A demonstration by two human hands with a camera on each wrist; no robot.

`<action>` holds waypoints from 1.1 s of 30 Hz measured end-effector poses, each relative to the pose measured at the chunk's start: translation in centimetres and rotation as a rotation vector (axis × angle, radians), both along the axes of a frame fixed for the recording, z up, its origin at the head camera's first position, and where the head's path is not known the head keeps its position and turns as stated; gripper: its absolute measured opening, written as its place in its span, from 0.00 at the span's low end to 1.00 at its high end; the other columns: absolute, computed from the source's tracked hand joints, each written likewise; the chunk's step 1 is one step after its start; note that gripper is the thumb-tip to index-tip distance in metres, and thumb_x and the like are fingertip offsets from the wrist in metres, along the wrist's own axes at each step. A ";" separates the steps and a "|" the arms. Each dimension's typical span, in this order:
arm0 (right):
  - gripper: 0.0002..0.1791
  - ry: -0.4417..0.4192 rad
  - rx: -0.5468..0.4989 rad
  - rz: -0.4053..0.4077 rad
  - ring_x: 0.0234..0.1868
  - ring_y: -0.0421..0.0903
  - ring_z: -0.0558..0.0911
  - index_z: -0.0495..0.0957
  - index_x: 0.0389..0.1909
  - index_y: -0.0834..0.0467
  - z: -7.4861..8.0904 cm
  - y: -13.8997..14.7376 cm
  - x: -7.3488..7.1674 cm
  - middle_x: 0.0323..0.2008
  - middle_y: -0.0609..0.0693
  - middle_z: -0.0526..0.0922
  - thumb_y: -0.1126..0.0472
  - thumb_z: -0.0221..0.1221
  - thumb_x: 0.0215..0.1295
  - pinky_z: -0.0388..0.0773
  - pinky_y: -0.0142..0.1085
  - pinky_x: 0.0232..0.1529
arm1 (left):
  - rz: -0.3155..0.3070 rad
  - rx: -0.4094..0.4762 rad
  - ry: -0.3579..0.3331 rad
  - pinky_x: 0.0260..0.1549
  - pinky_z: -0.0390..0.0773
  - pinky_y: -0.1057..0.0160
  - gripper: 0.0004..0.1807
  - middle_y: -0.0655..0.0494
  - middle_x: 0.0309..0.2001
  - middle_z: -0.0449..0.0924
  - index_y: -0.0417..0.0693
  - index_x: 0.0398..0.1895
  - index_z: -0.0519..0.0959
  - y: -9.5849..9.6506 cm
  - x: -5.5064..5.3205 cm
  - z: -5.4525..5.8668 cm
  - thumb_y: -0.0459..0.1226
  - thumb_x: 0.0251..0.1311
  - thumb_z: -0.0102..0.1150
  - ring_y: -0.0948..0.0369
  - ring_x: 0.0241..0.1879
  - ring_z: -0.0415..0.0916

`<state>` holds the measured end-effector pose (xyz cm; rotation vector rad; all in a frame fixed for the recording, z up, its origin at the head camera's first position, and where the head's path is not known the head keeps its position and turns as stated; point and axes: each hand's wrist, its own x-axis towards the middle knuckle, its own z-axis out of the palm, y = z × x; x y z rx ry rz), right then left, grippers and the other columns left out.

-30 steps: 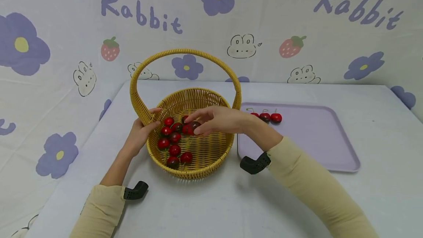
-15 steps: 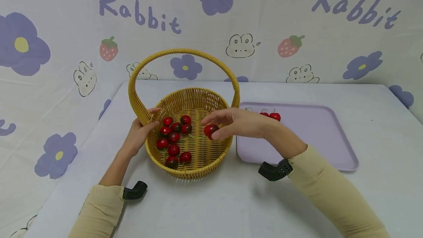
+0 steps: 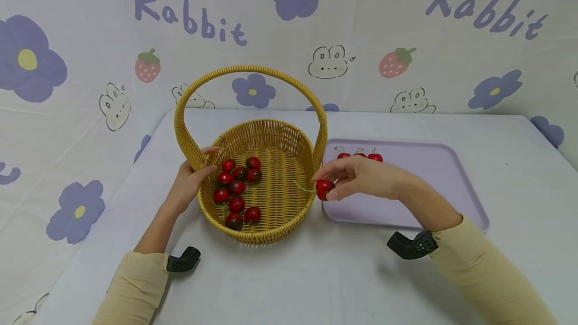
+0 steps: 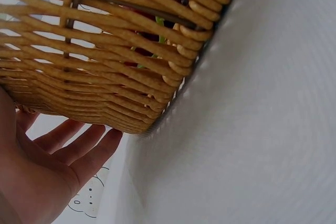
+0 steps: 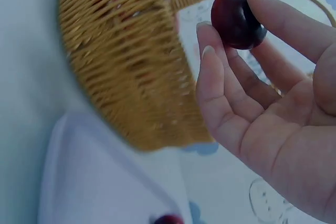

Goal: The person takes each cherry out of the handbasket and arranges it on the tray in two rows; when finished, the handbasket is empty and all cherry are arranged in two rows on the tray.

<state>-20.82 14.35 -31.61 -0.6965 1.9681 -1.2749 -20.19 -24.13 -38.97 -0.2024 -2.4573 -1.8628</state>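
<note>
In the head view my right hand [image 3: 368,177] pinches a dark red cherry [image 3: 323,189] between thumb and fingertips, its thin green stem pointing left over the basket's rim. The right wrist view shows this cherry [image 5: 237,20] close, held between the thumb and fingers. A round yellow wicker basket [image 3: 282,189] with a tall arched handle stands left of that hand. Several red cherries [image 3: 237,187] lie in its left half. My left hand [image 3: 182,187] holds the basket's left side by the handle's foot, thumb over the rim, fingers [image 4: 94,156] against the outer wall.
A lilac tray [image 3: 424,184] lies to the right of the basket, partly behind my right hand. Along its far left edge sit three cherries [image 3: 375,157] in a row, stems up. A patterned cloth [image 3: 280,29] hangs behind the white table [image 3: 289,285].
My right hand has lifted the cherry out from among those in the basket and carried it right, past the rim towards the tray. The left hand and the basket stay put.
</note>
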 end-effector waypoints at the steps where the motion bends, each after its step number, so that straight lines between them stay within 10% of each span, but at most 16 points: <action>1: 0.25 0.010 0.019 -0.011 0.51 0.52 0.75 0.75 0.57 0.57 -0.2 0.5 0.1 0.49 0.53 0.79 0.59 0.66 0.59 0.70 0.44 0.52 | -0.002 0.001 0.001 0.62 0.58 0.46 0.24 0.41 0.67 0.62 0.40 0.67 0.65 0.0 0.0 0.0 0.32 0.68 0.47 0.48 0.66 0.59; 17: 0.24 0.032 0.073 -0.168 0.53 0.51 0.75 0.71 0.56 0.62 -3.2 7.2 -0.5 0.51 0.55 0.78 0.59 0.64 0.60 0.70 0.39 0.52 | -0.011 0.006 -0.002 0.63 0.57 0.47 0.25 0.42 0.67 0.62 0.40 0.68 0.64 -0.2 -0.2 -0.3 0.32 0.68 0.48 0.49 0.66 0.58; 33: 0.29 -0.058 0.027 -0.491 0.44 0.45 0.82 0.63 0.60 0.71 -4.9 11.7 -3.1 0.47 0.57 0.74 0.61 0.62 0.64 0.76 0.39 0.49 | -0.008 0.002 -0.012 0.63 0.57 0.48 0.25 0.42 0.67 0.62 0.41 0.68 0.64 -0.1 -0.3 -0.4 0.33 0.68 0.48 0.50 0.66 0.58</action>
